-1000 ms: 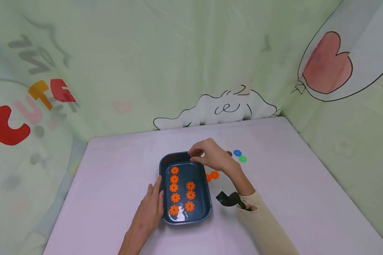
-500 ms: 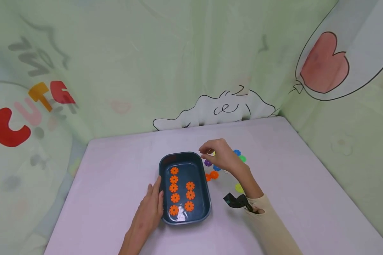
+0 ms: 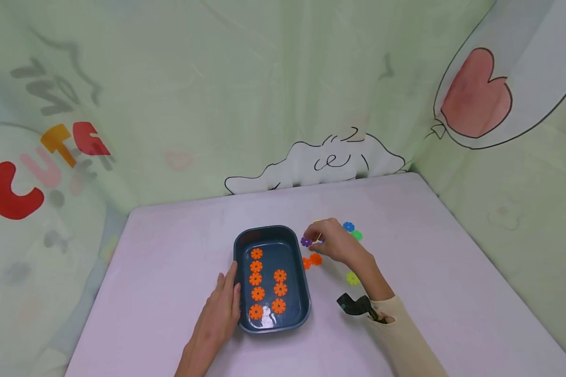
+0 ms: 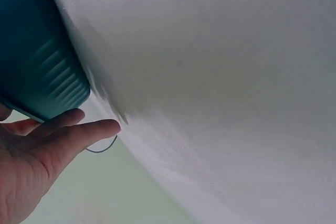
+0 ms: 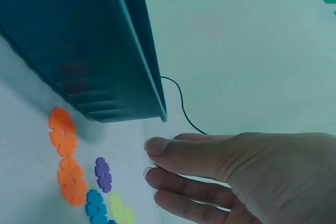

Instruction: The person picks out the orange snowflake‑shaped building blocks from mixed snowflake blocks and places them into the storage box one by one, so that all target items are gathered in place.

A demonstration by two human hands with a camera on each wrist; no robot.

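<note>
A dark blue rectangular tray point(image 3: 290, 251) holds two columns of orange notched plastic discs point(image 3: 256, 279). My left hand point(image 3: 217, 306) rests with extended fingers along the tray's left side; in the left wrist view the fingertips lie by its outer wall. Right of the tray, my right hand point(image 3: 332, 241) reaches down over loose discs, its fingertips beside a purple disc point(image 3: 305, 241). In the right wrist view the thumb and fingers are a little apart, with nothing between them. Two orange discs point(image 3: 315, 259) lie at the tray's right edge. My right hand partly hides the other discs.
A blue disc point(image 3: 348, 226) and a green disc point(image 3: 356, 235) lie beyond my right hand. A yellow-green disc point(image 3: 352, 278) sits near my right wrist. A pale cloth covers the table point(image 3: 170, 251), and a printed curtain point(image 3: 193, 104) hangs behind it.
My right hand has moved from over the tray's far right corner to the right and down to the loose discs. The left hand and the tray have stayed in place.
</note>
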